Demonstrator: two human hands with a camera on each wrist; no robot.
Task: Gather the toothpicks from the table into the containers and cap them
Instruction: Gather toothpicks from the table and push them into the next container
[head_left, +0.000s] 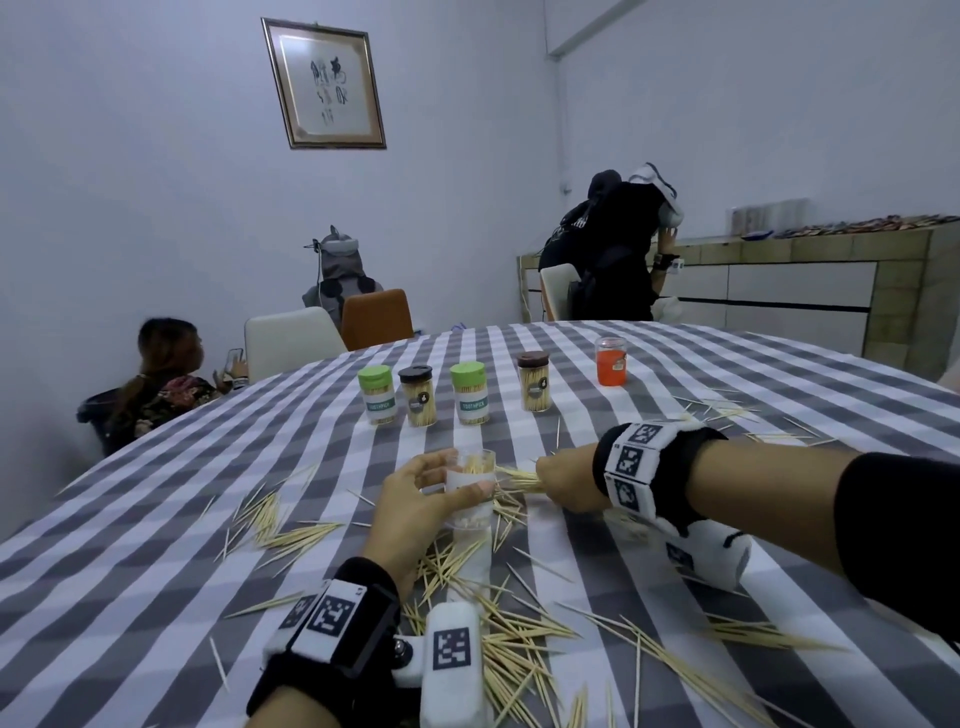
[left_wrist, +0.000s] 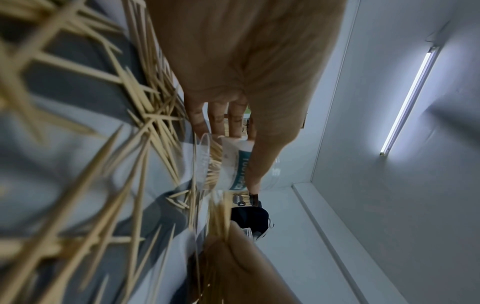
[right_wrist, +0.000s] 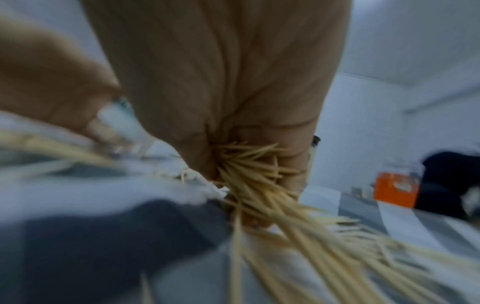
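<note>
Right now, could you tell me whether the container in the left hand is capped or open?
Open: the clear container has no cap, and toothpick tips show at its mouth.

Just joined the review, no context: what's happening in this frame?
A person is refilling toothpick jars at a checked table. The left hand holds an open clear container, partly filled and uncapped. The right hand grips a bundle of toothpicks at the container's side, not yet inside. Four capped containers stand in a row behind, with an orange jar further right. Many loose toothpicks are scattered on the cloth.
</note>
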